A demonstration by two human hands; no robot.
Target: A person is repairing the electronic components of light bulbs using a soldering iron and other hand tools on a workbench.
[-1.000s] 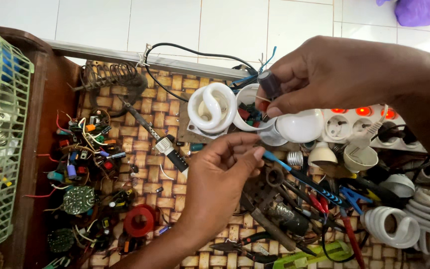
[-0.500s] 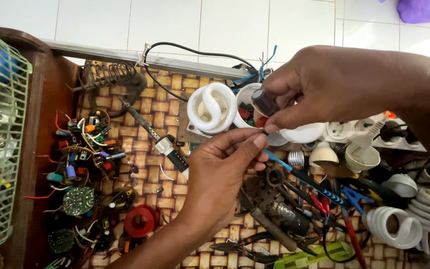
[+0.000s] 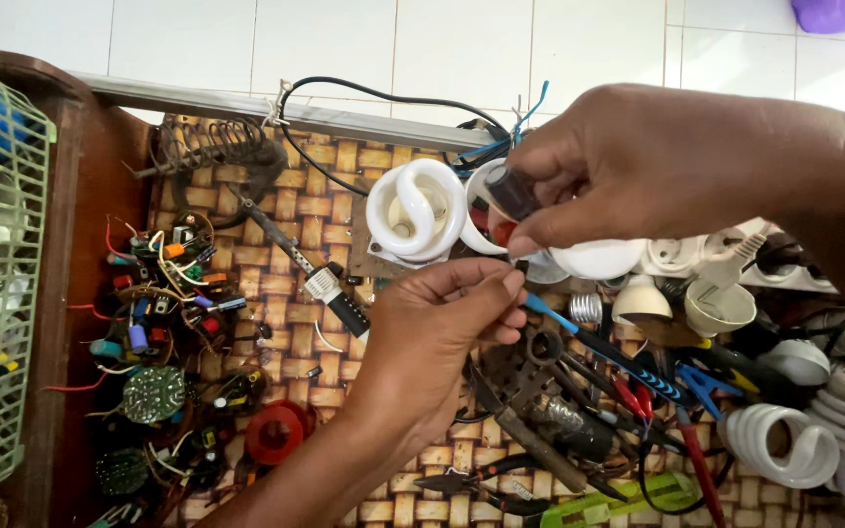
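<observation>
Black little part (image 3: 512, 193) stays pinched in my right hand (image 3: 657, 166); my left hand (image 3: 442, 328) has moved closer, fingertips pinching its thin wire.

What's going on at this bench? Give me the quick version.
A person works over a woven mat littered with electronic scraps. The right hand pinches a small dark cylindrical part between its fingers, and the left hand brings its fingertips up just under it. Behind them lies a white spiral lamp on a small board. Pliers and a blue-handled tool lie to the right, loose components and wires to the left.
</observation>
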